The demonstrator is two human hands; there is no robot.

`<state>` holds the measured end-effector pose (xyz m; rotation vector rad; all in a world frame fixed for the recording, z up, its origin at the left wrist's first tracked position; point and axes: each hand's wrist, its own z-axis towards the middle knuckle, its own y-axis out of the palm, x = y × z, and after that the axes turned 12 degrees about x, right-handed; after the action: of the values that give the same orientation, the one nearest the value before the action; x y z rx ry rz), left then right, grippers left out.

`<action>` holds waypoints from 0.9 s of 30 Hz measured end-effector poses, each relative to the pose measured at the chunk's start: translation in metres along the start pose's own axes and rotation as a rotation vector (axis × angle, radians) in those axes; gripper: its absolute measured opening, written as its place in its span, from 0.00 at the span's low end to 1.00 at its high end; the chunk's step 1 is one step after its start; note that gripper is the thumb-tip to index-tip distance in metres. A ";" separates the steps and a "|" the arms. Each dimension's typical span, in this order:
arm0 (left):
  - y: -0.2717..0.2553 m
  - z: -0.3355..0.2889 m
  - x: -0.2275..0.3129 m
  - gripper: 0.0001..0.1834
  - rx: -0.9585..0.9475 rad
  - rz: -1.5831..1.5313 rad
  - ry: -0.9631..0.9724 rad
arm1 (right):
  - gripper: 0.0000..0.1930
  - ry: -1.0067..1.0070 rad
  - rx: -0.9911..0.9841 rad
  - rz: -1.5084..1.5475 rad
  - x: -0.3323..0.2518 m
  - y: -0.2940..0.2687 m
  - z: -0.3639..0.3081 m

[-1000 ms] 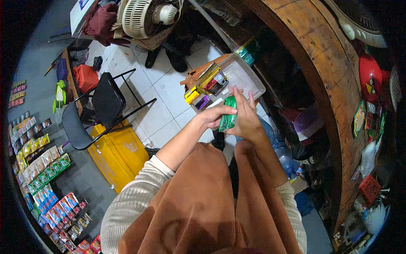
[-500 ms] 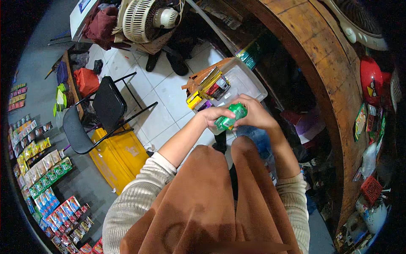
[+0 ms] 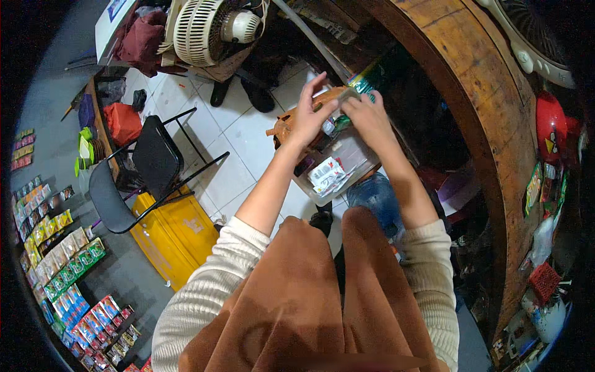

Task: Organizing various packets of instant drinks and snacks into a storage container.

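Beyond my knees is a clear plastic tub [image 3: 367, 166], with white sachets [image 3: 328, 176] lying at its near end. My left hand [image 3: 307, 121] reaches over its far left part, fingers stretched and apart, the thumb near a small green packet [image 3: 340, 124]. Bent over that packet from the right, my right hand [image 3: 367, 118] has its fingers curled and pressed together on it. The fingertips partly hide the packet. An orange-brown bag [image 3: 285, 128] sits beside the tub, under and left of my left hand.
A black folding chair [image 3: 160, 149] stands left, by a yellow crate [image 3: 176, 239]. Hanging sachets [image 3: 74, 260] line the far left. A fan [image 3: 201, 31] stands ahead, near dark shoes [image 3: 257, 96]. A curved wooden counter [image 3: 474, 80] runs along the right; a blue jug [image 3: 374, 198] is below.
Both hands have moved forward from the tub's near end to its far end. The green bundle is no longer held between both hands. White sachets now show in the tub.
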<state>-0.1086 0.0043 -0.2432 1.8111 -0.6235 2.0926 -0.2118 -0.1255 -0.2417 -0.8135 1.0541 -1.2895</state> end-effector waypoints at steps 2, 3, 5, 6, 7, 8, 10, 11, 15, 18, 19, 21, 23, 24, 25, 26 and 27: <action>-0.012 0.009 -0.014 0.31 -0.124 0.310 0.026 | 0.09 -0.017 0.022 -0.054 0.000 0.028 0.004; -0.016 0.010 -0.021 0.32 -0.245 0.620 0.050 | 0.07 -0.036 0.045 -0.109 0.000 0.040 0.006; -0.015 0.008 -0.026 0.30 -0.310 0.669 -0.069 | 0.07 -0.056 0.033 -0.179 0.003 0.052 0.008; -0.013 0.006 -0.025 0.28 -0.344 0.684 -0.114 | 0.07 -0.061 0.003 -0.155 0.003 0.056 0.008; -0.012 0.007 -0.024 0.27 -0.378 0.699 -0.158 | 0.08 -0.065 -0.028 -0.130 0.004 0.059 0.008; -0.014 0.007 -0.025 0.24 -0.346 0.718 -0.147 | 0.08 -0.064 -0.027 -0.130 0.001 0.062 0.008; -0.020 0.010 -0.028 0.24 -0.337 0.731 -0.111 | 0.13 -0.061 0.077 -0.185 -0.004 0.069 0.004; -0.018 0.011 -0.024 0.23 -0.327 0.742 -0.078 | 0.13 -0.057 0.075 -0.186 -0.004 0.069 0.000; -0.004 0.007 -0.005 0.23 -0.346 0.981 0.096 | 0.17 0.327 0.241 -0.069 -0.014 0.074 -0.027; -0.003 0.008 -0.002 0.23 -0.310 1.098 0.253 | 0.24 0.749 0.292 0.261 -0.039 0.071 -0.041; -0.002 0.008 -0.006 0.23 -0.308 1.142 0.241 | 0.29 0.882 0.332 0.453 -0.046 0.070 -0.041; 0.002 0.007 -0.010 0.24 -0.317 1.174 0.235 | 0.38 0.860 0.391 0.412 -0.051 0.072 -0.042; 0.006 0.007 -0.015 0.24 -0.186 1.002 0.210 | 0.38 0.942 0.338 0.499 -0.052 0.073 -0.042; 0.006 0.009 -0.018 0.24 -0.194 1.002 0.216 | 0.38 0.898 0.419 0.408 -0.053 0.076 -0.040; 0.004 0.011 -0.020 0.24 -0.204 0.966 0.203 | 0.38 0.905 0.425 0.405 -0.052 0.078 -0.037; 0.004 0.012 -0.022 0.24 -0.214 0.929 0.190 | 0.36 0.889 0.435 0.481 -0.051 0.080 -0.034; 0.003 0.013 -0.024 0.24 -0.219 0.927 0.196 | 0.35 0.870 0.446 0.556 -0.049 0.082 -0.032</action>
<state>-0.0951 -0.0043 -0.2657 1.2670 -1.8042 2.5214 -0.2111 -0.0632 -0.3209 0.4259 1.4421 -1.3149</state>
